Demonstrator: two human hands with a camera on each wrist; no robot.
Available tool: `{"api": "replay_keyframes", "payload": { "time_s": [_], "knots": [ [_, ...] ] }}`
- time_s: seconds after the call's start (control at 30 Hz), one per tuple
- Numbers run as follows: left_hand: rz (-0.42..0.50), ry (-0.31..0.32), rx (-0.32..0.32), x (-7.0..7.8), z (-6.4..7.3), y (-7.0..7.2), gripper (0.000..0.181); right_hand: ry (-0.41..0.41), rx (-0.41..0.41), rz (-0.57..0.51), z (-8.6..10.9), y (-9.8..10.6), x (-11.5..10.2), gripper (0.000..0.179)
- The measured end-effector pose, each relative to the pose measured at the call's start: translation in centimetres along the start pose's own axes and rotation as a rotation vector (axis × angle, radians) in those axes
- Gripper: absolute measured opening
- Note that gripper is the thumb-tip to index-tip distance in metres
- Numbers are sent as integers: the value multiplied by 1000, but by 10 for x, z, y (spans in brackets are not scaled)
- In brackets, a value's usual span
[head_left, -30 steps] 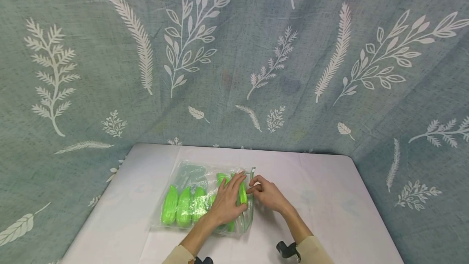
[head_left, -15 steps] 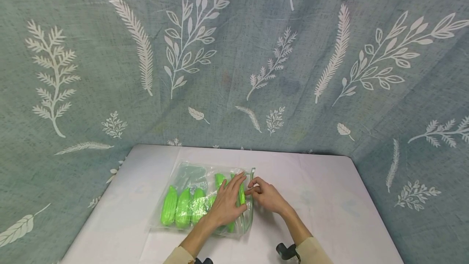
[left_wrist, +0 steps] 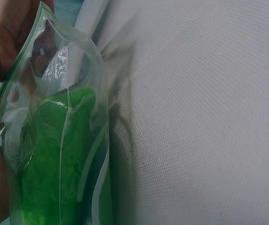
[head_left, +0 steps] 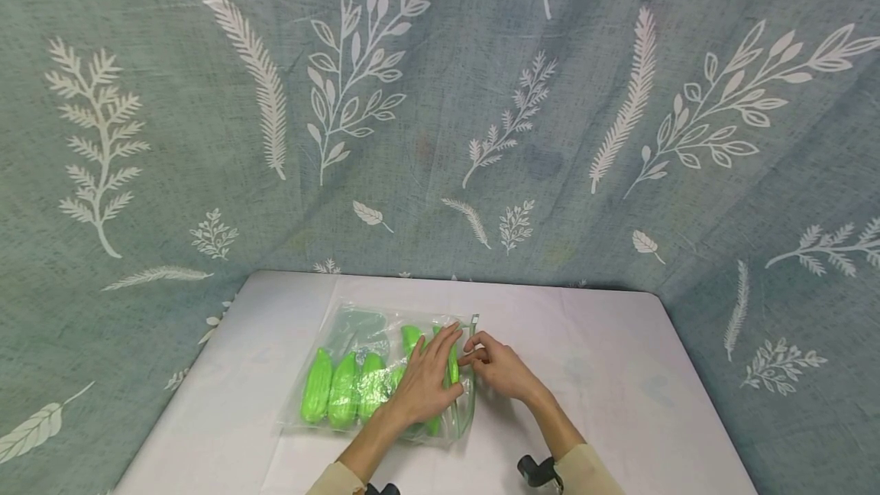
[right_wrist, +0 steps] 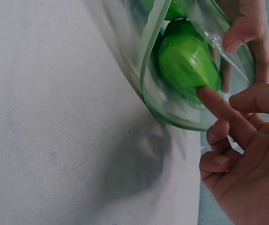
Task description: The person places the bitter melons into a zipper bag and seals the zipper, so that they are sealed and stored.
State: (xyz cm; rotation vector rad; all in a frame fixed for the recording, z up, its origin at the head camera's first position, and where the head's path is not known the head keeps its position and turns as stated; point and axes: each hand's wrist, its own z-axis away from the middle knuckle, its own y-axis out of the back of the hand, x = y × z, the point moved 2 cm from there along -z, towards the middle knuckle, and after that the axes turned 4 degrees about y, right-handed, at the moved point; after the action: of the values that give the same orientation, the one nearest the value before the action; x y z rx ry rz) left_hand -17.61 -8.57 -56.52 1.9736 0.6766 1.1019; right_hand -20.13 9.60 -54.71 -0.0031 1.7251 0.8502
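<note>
A clear zip bag with a green-edged mouth lies on the table, holding several bright green, ribbed, elongated gourd-like pieces. My left hand rests across the bag's right part, fingers long and spread; its thumb is by the mouth in the right wrist view. At the bag's opening is my right hand. In the right wrist view its index finger reaches into the mouth and touches the end of a green piece, while its other fingers are bent. The left wrist view shows the bag's side bulging around a green piece.
The white-covered table extends around the bag. Behind it and at both sides hangs a blue-green cloth with white leaf patterns. A black wrist-worn device sits by the right sleeve.
My right hand has shifted very slightly left, with its index finger further into the bag's mouth. The green pieces have edged slightly left. My left hand stays in place.
</note>
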Motion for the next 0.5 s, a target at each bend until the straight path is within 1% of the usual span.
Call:
{"api": "replay_keyframes", "payload": {
  "time_s": [0.13, 0.33, 0.5],
  "knots": [
    [6, -1, -11, 0, -1, 0, 86, -16, -7, 0, 0, 0, 2, 24],
    [12, -14, -26, 1, -1, 1, 86, 11, 6, 35, 1, 2, 6, 25],
    [-8, -22, -21, 0, -1, 1, 79, -30, 18, 26, 3, 6, 7, 23]
  ]
}}
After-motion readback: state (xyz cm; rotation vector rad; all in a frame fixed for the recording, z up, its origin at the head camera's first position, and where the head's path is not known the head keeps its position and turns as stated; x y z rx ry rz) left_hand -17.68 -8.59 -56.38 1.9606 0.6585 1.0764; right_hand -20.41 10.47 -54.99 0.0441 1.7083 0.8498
